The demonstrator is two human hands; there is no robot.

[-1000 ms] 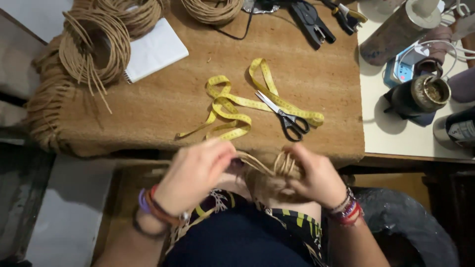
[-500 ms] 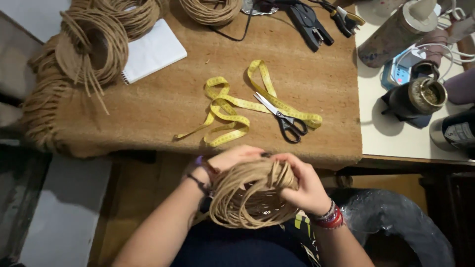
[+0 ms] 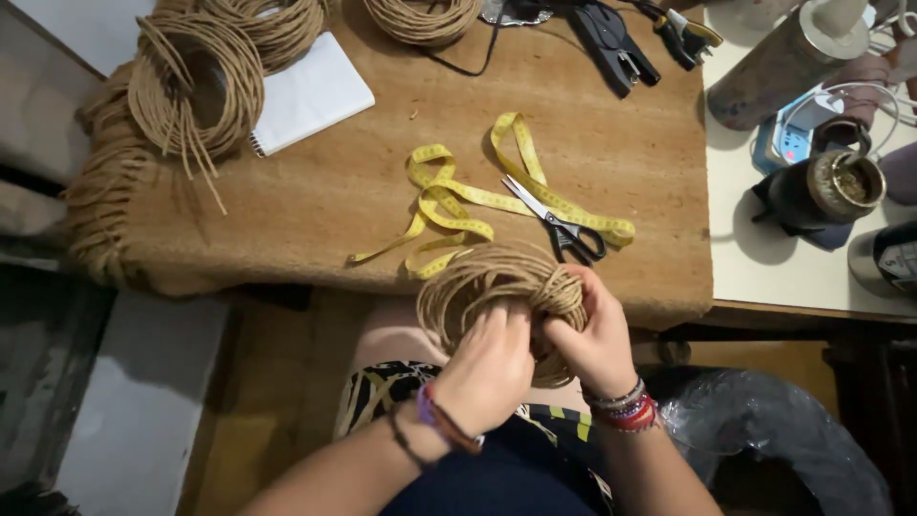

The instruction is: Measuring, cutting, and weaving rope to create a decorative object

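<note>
Holding a coil of tan cord (image 3: 497,287) in both hands, just off the near edge of the table (image 3: 315,210) and above the lap. Clamping the left hand (image 3: 487,368) over the near side of the loops, fingers curled in and knuckles up. Pinching the right side of the ring with the right hand (image 3: 597,344), where several turns cross the bundle and bind it. Pressing the two hands close together, touching or nearly so, both shut on the cord.

Judging by those cross turns: binding a finished ring so it keeps its shape. Calling next, probably, for a firm hold on the loops with the left while feeding the loose end round or under with the right; impossible to tell where that end lies, hidden under the fingers.

Looking at the table: brown and rough, with a yellow tape measure (image 3: 449,205) lying tangled just beyond the hands and scissors (image 3: 564,225) resting across it. Farther off, a white notebook (image 3: 310,91), more cord rings (image 3: 196,81) stacked at the left corner, and black pliers (image 3: 611,38) near the far edge.

Glancing right: a white counter (image 3: 755,268) butting against the table, crowded with a metal flask (image 3: 778,62) and a round cup (image 3: 841,182). Down below, a dark plastic bag (image 3: 774,440) beside the right knee.
</note>
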